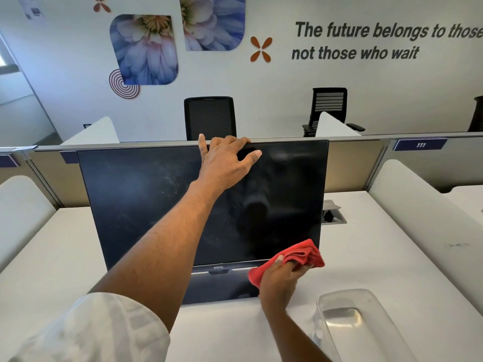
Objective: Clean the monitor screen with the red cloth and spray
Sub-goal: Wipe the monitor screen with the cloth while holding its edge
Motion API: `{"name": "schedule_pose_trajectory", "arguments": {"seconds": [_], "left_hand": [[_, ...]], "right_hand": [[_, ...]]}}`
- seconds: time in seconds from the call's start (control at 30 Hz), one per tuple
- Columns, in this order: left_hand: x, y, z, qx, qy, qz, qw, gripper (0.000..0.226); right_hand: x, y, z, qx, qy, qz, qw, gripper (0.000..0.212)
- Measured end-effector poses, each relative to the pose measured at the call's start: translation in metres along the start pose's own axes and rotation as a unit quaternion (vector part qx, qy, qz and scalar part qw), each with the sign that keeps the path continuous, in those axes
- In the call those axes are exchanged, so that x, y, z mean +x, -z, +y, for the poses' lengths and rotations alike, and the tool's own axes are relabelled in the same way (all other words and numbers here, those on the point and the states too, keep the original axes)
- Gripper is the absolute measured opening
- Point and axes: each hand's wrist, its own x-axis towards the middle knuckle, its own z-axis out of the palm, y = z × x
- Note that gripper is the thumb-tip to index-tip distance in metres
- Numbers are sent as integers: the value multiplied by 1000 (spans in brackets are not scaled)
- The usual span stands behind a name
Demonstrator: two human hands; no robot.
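Observation:
A black monitor (pixel 146 199) stands on the white desk, its dark screen smeared and dusty on the left half. My left hand (pixel 224 160) grips the monitor's top edge, fingers curled over it and thumb on the screen. My right hand (pixel 279 278) holds the bunched red cloth (pixel 303 254) against the screen's lower right corner. No spray bottle is in view.
A clear plastic container (pixel 366 325) sits on the white desk (pixel 366 257) at the near right. A cable port (pixel 333 215) lies open behind the monitor's right side. Grey partitions (pixel 352 163) back the desk; two black chairs (pixel 210 117) stand beyond.

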Motion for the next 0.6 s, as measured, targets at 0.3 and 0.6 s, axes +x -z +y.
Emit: {"name": "schedule_pose_trajectory", "arguments": {"seconds": [0.3,0.6], "left_hand": [[1,1,1,-6,7,-8,1000,57],[1,0,-1,-1,6,-8,1000,58]], "right_hand": [[42,13,-2,60,-68,-8,996,58],[-8,-4,-17,105,-202,-44,973,50]]}}
